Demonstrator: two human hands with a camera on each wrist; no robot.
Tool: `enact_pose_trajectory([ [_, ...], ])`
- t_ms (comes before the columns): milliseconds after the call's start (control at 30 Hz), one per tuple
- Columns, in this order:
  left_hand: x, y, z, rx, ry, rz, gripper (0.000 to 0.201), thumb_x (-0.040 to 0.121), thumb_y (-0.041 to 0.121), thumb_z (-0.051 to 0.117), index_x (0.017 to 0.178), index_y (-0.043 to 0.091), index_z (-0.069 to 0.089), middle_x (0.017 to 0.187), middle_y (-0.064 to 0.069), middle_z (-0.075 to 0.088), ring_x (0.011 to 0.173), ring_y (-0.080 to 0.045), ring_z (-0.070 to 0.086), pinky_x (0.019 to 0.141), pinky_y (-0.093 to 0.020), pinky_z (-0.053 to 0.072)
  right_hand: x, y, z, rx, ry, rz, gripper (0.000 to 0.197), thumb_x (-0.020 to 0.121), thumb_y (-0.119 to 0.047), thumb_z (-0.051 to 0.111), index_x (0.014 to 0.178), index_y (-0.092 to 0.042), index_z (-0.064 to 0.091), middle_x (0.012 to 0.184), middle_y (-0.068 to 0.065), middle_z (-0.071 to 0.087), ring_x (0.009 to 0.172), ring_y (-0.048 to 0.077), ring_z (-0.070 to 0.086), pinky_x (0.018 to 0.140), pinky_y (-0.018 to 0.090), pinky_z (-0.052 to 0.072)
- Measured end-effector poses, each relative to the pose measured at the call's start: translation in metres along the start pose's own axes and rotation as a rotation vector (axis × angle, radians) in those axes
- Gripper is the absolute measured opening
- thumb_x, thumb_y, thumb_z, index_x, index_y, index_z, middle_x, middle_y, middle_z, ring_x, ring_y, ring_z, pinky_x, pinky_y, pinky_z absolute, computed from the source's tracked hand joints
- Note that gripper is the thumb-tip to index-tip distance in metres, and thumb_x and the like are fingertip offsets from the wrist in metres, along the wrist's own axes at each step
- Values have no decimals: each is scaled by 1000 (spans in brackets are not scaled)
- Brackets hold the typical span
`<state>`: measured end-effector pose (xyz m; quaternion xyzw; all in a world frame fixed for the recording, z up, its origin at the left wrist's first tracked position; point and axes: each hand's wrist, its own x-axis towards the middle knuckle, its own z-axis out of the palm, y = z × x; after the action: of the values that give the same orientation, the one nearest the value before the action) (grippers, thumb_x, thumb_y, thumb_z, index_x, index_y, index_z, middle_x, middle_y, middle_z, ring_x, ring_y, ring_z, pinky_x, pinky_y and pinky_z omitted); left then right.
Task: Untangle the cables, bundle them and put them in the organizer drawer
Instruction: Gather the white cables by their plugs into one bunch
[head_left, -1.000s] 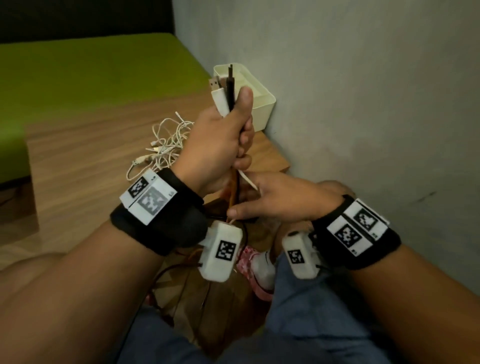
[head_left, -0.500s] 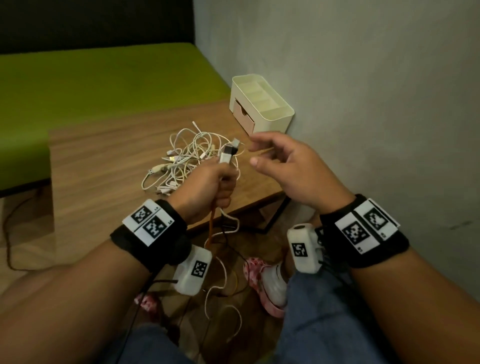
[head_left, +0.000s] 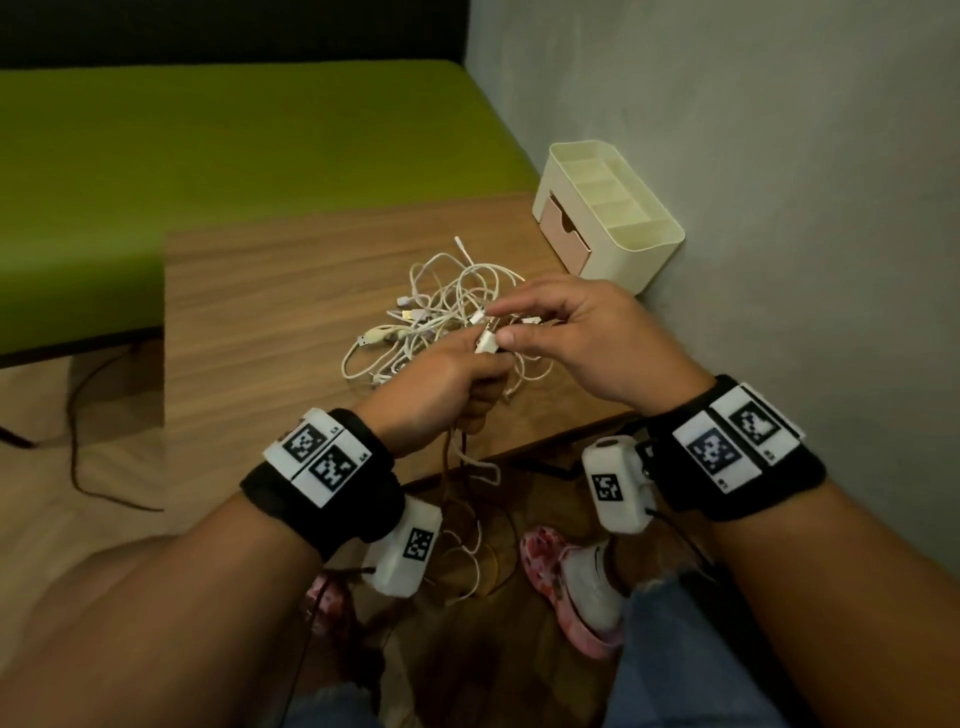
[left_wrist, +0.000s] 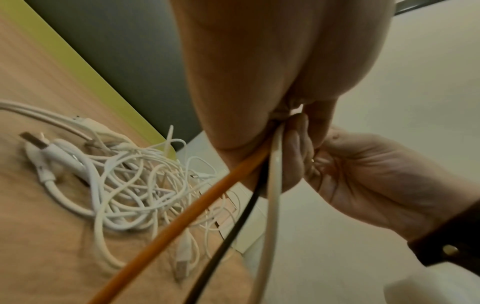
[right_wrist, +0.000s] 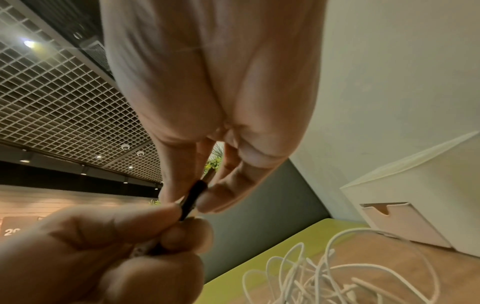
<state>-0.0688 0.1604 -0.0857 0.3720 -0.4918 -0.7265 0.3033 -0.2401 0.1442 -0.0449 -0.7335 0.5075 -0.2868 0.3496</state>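
My left hand (head_left: 467, 371) grips three cables together near their plug ends: an orange cable (left_wrist: 182, 218), a black cable (left_wrist: 233, 228) and a white cable (left_wrist: 271, 193). They hang down past the table's front edge. My right hand (head_left: 519, 332) pinches the black plug (right_wrist: 193, 199) sticking out of the left fist, with a white plug (head_left: 487, 342) beside it. A tangle of white cables (head_left: 441, 312) lies on the wooden table (head_left: 260, 322) just behind both hands. The cream organizer (head_left: 639, 228) stands at the far right corner, its pink drawer (head_left: 563, 228) closed.
A grey wall (head_left: 779, 208) runs close along the table's right side. A green bench (head_left: 208, 156) lies behind the table. My shoes (head_left: 576, 587) and loose cable ends are on the floor below the table edge. A dark cord (head_left: 78, 441) trails on the floor at left.
My left hand lowered the held cables from up by the organizer to just above the tangle. My right hand let go of them lower down and came up to pinch the plug ends.
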Motion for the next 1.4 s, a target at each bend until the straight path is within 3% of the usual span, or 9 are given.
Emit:
enact_pose_trajectory([
  [167,0,0,-21,253,55,-4,17,104,21,47,89,13,48,64,-2,44,61,-21,47,62,-34,45,22,-4,6,-92,-77,-6,15,81,-25,79,90,-36,76,89,-19,70,87,2,62,83,31,51],
  [333,-4,-3,-34,300,102,28,25,105,26,41,88,9,46,64,-4,42,56,-15,54,70,-40,45,31,-2,18,95,-62,24,29,82,-15,78,101,-36,70,99,-10,72,92,6,66,89,33,56],
  [533,-5,-4,-43,188,86,78,27,102,30,40,82,14,45,63,-2,41,59,-18,52,62,-28,46,38,5,27,244,-18,49,23,84,-7,75,100,-23,74,103,1,75,99,17,70,94,43,56],
  [700,-8,0,-61,97,240,80,29,106,27,39,78,18,39,57,9,33,48,-8,30,48,-23,34,45,7,31,196,5,20,25,86,-16,74,104,-33,70,96,-9,70,80,7,68,77,28,58],
  [800,-15,4,-85,50,412,22,32,106,29,39,75,20,36,51,12,32,44,-6,24,44,-21,26,46,16,37,189,-21,69,19,89,-11,71,104,-22,72,92,-10,69,72,-5,63,68,15,51],
  [933,-22,-7,-101,104,546,-23,34,106,28,39,74,20,35,50,10,31,44,-8,23,45,-23,23,48,27,64,86,-118,50,14,87,-9,72,100,-14,75,92,-13,69,81,-12,62,72,6,46],
  [1133,-20,-21,-107,89,578,-38,33,106,30,39,74,21,35,52,10,30,44,-9,23,47,-25,22,65,35,111,-196,-264,-25,18,84,-19,76,102,-20,76,96,-7,70,87,6,63,79,23,49],
  [1300,-17,-19,-107,81,543,-15,34,106,29,39,74,19,36,52,9,31,45,-9,23,48,-26,21,68,33,133,-485,-325,-249,17,87,-13,68,101,-13,76,100,4,65,98,24,60,82,35,48],
  [1400,-15,-19,-107,69,516,-4,33,107,29,38,75,20,35,55,7,29,46,-9,22,50,-28,19,70,34,137,-666,-362,-212,24,92,-16,59,112,-13,72,110,7,58,107,29,55,85,39,47],
])
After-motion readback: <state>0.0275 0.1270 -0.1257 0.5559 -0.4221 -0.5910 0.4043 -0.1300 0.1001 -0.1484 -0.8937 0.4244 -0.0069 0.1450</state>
